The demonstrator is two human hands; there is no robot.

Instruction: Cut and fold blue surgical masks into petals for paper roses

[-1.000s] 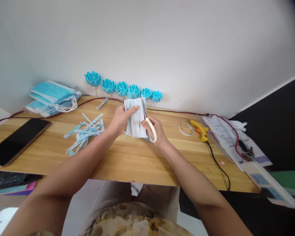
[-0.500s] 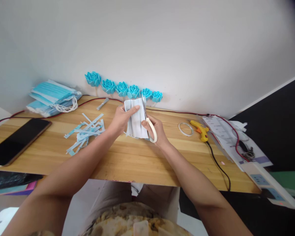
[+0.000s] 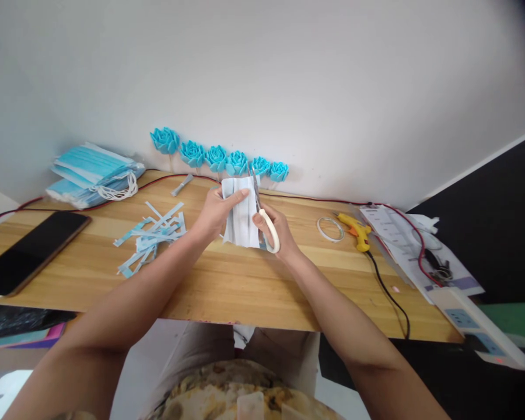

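Apparently edge-trimming | left hand pinches pleated sheet above table | right hand grips scissors, blades at sheet's right edge | next move likely calls for steady left pinch

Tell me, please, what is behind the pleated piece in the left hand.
Beyond the pleated piece, blue flowers and the wall show; the tabletop part directly behind it is hidden.

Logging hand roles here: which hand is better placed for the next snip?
Likely the right hand: it holds the scissors at one edge of the white sheet, which the left hand grips.
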